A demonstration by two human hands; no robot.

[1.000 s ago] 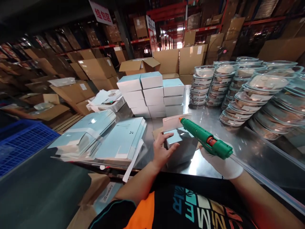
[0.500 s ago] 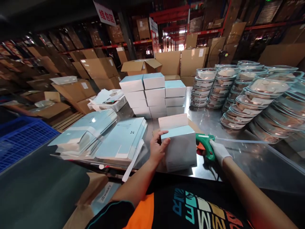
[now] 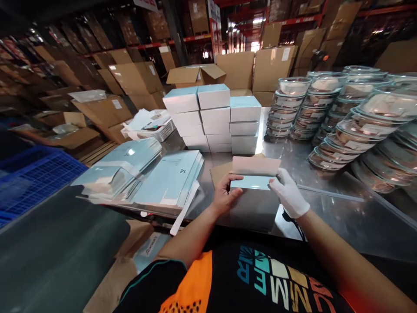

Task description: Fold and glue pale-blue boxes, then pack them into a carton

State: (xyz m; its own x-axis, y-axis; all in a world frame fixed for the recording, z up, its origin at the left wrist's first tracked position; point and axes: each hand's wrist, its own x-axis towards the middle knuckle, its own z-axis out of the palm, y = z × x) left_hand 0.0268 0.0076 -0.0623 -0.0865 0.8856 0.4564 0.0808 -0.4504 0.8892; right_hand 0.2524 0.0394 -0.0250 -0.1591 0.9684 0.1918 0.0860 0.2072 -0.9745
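**Steadied From Both Ends**

Seen from the head camera, a pale box [image 3: 252,213] stands at the near edge of a steel work table [image 3: 342,221], directly in front of the wearer, its blue top panel facing up and a pinkish-white flap [image 3: 257,165] raised along the far side. The bare left hand [image 3: 224,195] pinches the box's left end, thumb against the near face and forefinger over the upper edge, a grip that likely stops the box from sliding. The right hand [image 3: 289,193], in a white glove that leaves a fingertip bare, bends its fingers around the right upper corner, the bare tip on the blue panel beside the flap; exactly what lies between thumb and fingers is too small to tell. Set opposite each other, the two hands appear to keep the top level and square.

A brown cardboard sheet [image 3: 219,172] lies just behind the box, and a black cable [image 3: 295,221] runs beneath the right wrist. A clear strip [image 3: 329,193] lies on the steel to the right.

Beyond, white boxes with blue tops [image 3: 213,119] rise in close columns, seemingly squared up to save room. Flat blue cartons [image 3: 164,178] lie near the left forearm, presumably within easy reach, beside a banded bundle [image 3: 130,152]. Stacked glass containers [image 3: 288,102] crowd the right side, well apart from the hands, perhaps to leave the elbows free.
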